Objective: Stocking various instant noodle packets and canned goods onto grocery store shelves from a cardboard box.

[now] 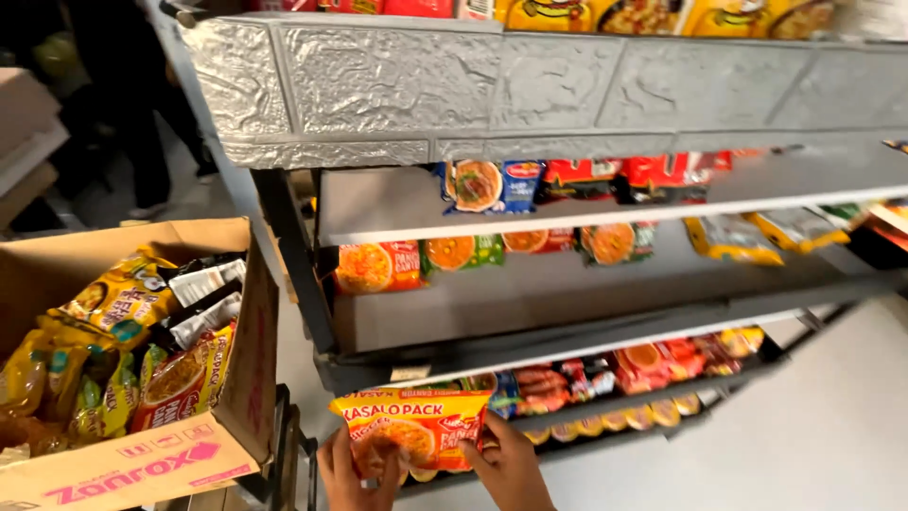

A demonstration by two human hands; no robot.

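Both my hands hold one orange and yellow noodle multipack (416,431) low in the view, in front of the bottom shelves. My left hand (345,473) grips its lower left corner; my right hand (506,464) grips its right edge. The pack faces me, roughly level, just before the lower shelf (605,402) of red and yellow packets.
A grey shelf rack (378,95) with several tiers carries noodle packets in orange, blue, red and yellow. An open cardboard box (132,464) full of mixed packets stands at my left. A person's legs (142,142) stand at the far left behind the box.
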